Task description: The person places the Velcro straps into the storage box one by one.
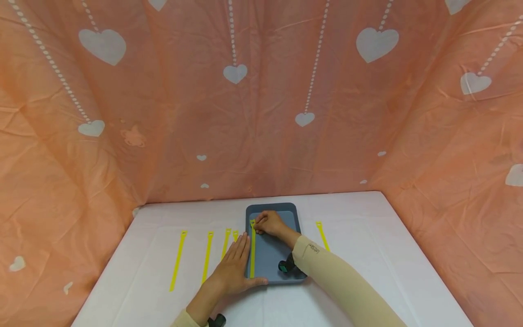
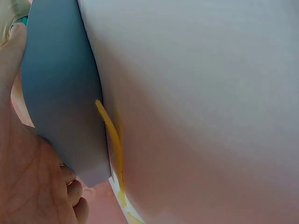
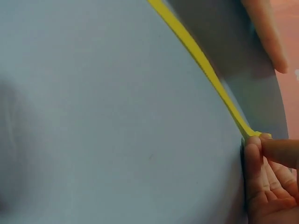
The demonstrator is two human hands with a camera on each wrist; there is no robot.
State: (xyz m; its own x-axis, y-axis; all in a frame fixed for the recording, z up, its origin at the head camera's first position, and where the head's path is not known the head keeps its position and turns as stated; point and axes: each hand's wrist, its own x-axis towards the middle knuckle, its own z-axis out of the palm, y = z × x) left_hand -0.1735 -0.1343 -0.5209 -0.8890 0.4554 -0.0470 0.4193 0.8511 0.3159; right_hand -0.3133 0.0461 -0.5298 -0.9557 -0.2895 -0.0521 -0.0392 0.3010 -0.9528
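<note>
A blue-grey rectangular tray (image 1: 275, 254) lies on the white tabletop, its long sides running away from me. Inside it, along the left wall, stretches a yellow strap-style cable tie (image 1: 253, 256) with a slotted head at the far end. My right hand (image 1: 270, 222) pinches this tie close to its head, thumb against fingertips (image 3: 254, 149) in the right wrist view. Straight fingers of my left hand (image 1: 233, 272) rest along the tray's left side, while its thumb reaches the near rim. Under the left wrist view, another yellow tie (image 2: 114, 140) lies beside the tray wall.
Left of the tray are several more yellow ties, including one far left (image 1: 177, 263) and one nearer (image 1: 208, 256); my left hand partly covers some. Another tie (image 1: 323, 236) lies right of the tray, partly behind the right sleeve (image 1: 343, 281). A peach curtain (image 1: 261, 172) with hearts surrounds the table.
</note>
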